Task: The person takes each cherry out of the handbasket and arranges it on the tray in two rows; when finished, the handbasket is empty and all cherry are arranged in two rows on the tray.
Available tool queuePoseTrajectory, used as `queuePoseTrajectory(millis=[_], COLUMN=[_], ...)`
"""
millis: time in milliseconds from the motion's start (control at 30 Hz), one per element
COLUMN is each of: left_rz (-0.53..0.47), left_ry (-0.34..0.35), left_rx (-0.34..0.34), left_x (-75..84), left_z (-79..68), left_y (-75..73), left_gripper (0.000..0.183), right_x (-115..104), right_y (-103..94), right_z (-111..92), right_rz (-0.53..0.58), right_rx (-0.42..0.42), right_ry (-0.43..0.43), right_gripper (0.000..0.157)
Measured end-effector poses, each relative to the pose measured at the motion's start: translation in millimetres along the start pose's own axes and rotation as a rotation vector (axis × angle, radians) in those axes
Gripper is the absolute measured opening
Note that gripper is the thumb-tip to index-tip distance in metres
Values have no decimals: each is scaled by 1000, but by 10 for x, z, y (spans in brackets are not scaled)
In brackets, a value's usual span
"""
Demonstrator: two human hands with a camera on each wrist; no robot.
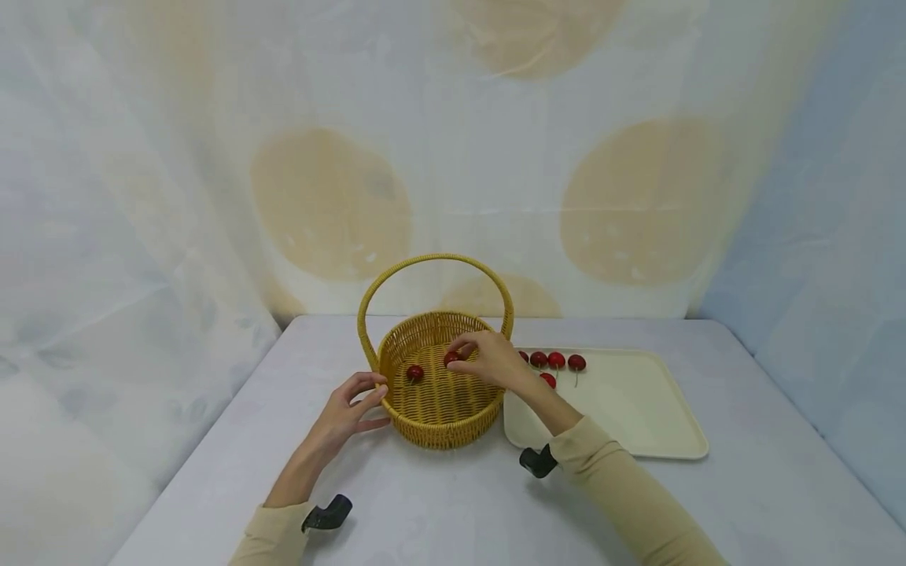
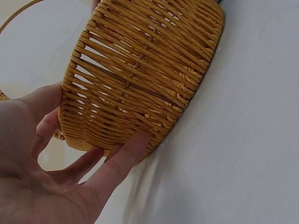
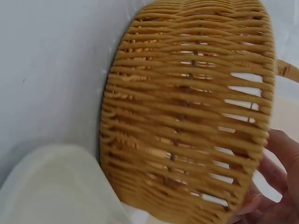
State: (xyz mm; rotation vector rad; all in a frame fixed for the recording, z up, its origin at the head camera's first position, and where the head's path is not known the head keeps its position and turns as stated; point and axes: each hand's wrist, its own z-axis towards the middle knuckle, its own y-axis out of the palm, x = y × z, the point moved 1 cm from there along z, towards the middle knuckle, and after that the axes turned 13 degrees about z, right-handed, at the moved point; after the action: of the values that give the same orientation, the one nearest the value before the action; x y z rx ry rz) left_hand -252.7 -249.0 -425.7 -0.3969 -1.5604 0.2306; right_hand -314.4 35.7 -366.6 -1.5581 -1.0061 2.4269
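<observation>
A yellow-brown wicker basket (image 1: 442, 435) with a tall arched handle (image 1: 439, 257) stands in the middle of the table. My left hand (image 1: 344, 410) holds its left side at the rim, and in the left wrist view the fingers (image 2: 119, 163) spread along the woven wall. Inside the basket, my right hand (image 1: 488, 359) pinches a dark red cherry (image 1: 451, 358) between thumb and fingertips. Another cherry (image 1: 414, 373), with a stem, lies on the basket floor to the left. The right wrist view shows mostly the outer wicker wall (image 3: 187, 107), with the fingertips hidden behind it.
Right of the basket lies a cream rectangular tray (image 1: 637, 409), its left edge close to the wicker. Several stemmed cherries (image 1: 557, 360) sit at its upper left, partly behind my right wrist. A patterned cloth (image 1: 488, 157) hangs behind the white-covered table (image 1: 425, 511).
</observation>
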Motion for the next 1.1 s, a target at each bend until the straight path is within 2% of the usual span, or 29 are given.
queuePoseTrajectory(millis=[167,300,533,733,933,1100], left_rz=[-1,0,7,3,-1,-4], left_ry=[5,5,2,9,22,21], left_rx=[-8,-3,-4,-11,-9,-15], left_x=[-6,-18,-20,-23,-7,-9], left_z=[17,30,27,29,26,20], left_y=[16,18,13,5,-7,-30], left_gripper=[54,55,52,54,55,53], right_x=[-11,-20,14,55,179,377], right_y=[-156,-276,-467,-586,-746,-894], right_z=[-114,-184,-325,-430,-538,-652], right_rz=[3,-14,19,-15,-19,-36], right_rx=[16,31,28,42,49,79], right_ry=[14,-5,-21,-10,18,62], right_gripper=[27,28,30,30,31,33])
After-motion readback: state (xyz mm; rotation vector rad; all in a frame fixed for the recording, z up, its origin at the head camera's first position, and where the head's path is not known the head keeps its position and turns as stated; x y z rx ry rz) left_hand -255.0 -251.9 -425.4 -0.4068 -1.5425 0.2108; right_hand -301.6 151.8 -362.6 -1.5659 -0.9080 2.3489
